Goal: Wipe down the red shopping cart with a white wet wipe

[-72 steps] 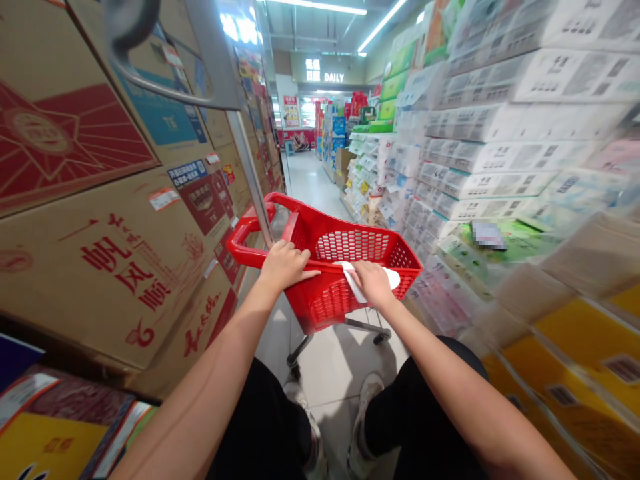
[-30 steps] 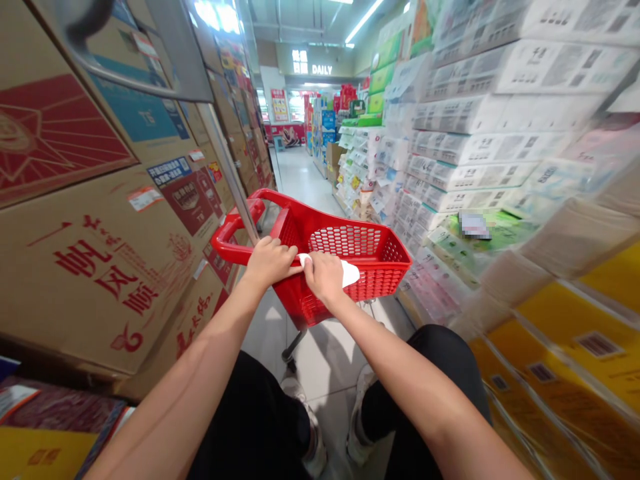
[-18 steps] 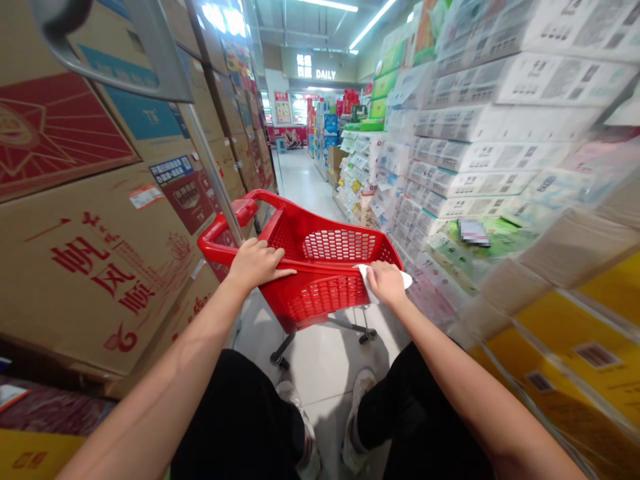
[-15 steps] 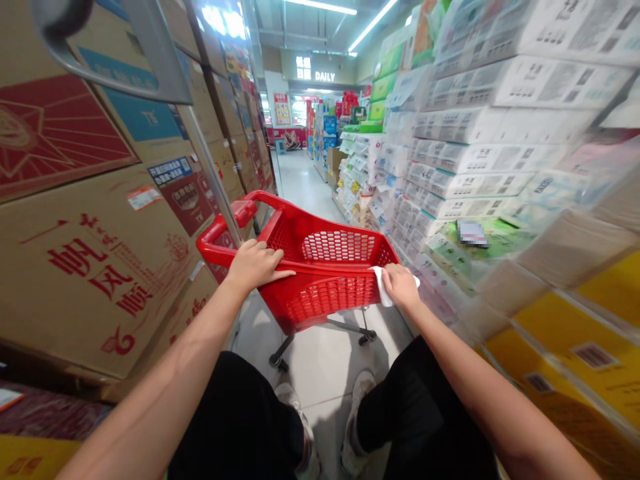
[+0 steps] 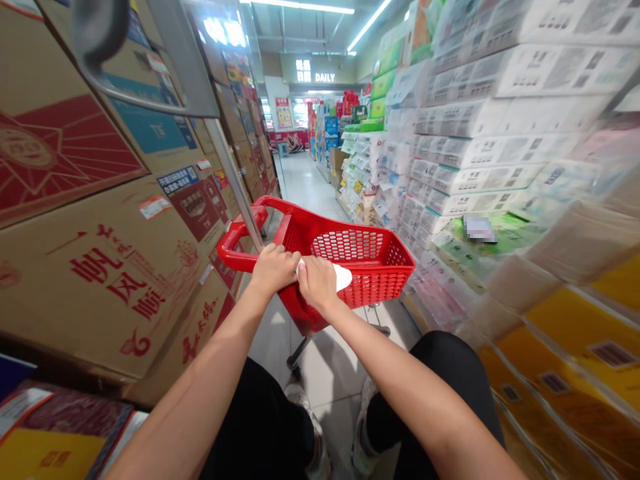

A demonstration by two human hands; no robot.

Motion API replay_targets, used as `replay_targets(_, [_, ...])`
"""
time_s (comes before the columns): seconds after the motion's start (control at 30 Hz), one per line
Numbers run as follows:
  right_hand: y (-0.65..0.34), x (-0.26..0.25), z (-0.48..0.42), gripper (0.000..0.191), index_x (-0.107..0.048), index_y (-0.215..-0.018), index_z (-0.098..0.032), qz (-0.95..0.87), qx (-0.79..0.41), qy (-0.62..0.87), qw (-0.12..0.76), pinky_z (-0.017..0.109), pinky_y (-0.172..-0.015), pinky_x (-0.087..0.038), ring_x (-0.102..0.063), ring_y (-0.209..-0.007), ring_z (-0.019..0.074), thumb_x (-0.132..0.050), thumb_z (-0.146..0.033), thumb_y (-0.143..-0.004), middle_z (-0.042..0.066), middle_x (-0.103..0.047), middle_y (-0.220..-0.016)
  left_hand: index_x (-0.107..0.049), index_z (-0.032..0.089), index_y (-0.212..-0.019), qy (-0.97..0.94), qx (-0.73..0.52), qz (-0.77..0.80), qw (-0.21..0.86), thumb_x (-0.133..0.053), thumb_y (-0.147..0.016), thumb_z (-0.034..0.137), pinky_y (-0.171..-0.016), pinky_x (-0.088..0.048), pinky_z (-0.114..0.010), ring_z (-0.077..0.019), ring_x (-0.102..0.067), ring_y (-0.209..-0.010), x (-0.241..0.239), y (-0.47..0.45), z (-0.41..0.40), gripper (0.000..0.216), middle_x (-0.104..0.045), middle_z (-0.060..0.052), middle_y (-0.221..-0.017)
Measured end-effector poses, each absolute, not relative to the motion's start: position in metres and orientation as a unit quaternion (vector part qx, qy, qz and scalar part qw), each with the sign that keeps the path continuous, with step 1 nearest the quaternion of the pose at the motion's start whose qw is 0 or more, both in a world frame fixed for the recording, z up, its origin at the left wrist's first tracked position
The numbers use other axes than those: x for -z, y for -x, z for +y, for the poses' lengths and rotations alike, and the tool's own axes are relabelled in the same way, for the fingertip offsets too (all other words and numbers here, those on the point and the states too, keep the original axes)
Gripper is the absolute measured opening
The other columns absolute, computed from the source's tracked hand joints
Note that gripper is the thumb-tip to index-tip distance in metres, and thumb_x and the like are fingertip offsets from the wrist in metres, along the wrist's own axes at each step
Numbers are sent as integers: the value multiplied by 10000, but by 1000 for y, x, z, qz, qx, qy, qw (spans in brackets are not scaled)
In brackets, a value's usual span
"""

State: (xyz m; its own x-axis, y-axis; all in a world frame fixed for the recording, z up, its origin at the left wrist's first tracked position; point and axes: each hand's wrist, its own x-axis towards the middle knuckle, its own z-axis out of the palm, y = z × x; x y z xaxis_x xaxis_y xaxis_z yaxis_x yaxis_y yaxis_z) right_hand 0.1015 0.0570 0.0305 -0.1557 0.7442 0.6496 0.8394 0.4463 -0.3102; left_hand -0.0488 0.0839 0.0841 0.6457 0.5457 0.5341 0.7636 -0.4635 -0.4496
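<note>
As I look down through the head camera, stacked cartons rise on the left and white packs on the right, with the red cart between them on the floor. Its long axis lies crosswise, from the handle at left to the front corner at right. I find both hands at the handle end of the near rim: the left hand, closer to the handle, has its fingers folded over that edge; the right hand is just beside it. From the right fingers, the remaining rim runs rightward to that corner, so the right is the nearer hand. Those fingers are curled around the white wipe, pressed at the near rim, one end sticking out toward the front corner. I cannot tell whether the hands touch.
</note>
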Motion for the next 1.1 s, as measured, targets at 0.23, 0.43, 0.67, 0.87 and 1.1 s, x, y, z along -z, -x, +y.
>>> replay_targets(0.23, [-143,-20,57,310,-608,-1176,-186,-798,76,486,347,363,-873,-362,-545,-962,247,-357,-283,-1022,92,-658,-1030,-668,190,-730,837,164,-387,351,-540,-898,480,-689,-343,-403,-265,-605,-695,-84,52,80,358,-686,-130,-675])
replay_targets(0.43, [-232,5,61,299,-642,-1108,-172,-784,134,534,286,365,-845,-342,-520,-915,253,-388,-280,-994,98,-641,-951,-666,183,-732,836,163,-387,352,-470,-884,691,-694,-357,-401,-269,-595,-695,-83,53,82,566,-653,-140,-659])
replay_targets(0.67, [-306,12,59,240,-653,-1014,-182,-757,162,580,253,340,-787,-335,-530,-858,229,-442,-262,-931,73,-638,-883,-652,210,-718,840,182,-367,356,-500,-894,637,-688,-374,-397,-271,-609,-704,-86,52,83,486,-675,-128,-659])
replay_targets(0.87, [-267,2,59,144,-604,-820,-211,-714,154,628,268,334,-751,-330,-545,-792,217,-514,-289,-900,49,-658,-804,-636,218,-695,837,184,-362,366,-515,-895,609,-689,-388,-399,-272,-615,-703,-87,54,88,455,-663,-114,-642])
replay_targets(1.1, [-179,-21,61,207,-627,-987,-213,-779,99,555,276,332,-790,-370,-609,-865,228,-443,-308,-993,69,-714,-952,-651,210,-700,844,184,-374,337,-517,-869,658,-688,-385,-401,-281,-612,-703,-88,58,90,497,-670,-133,-652])
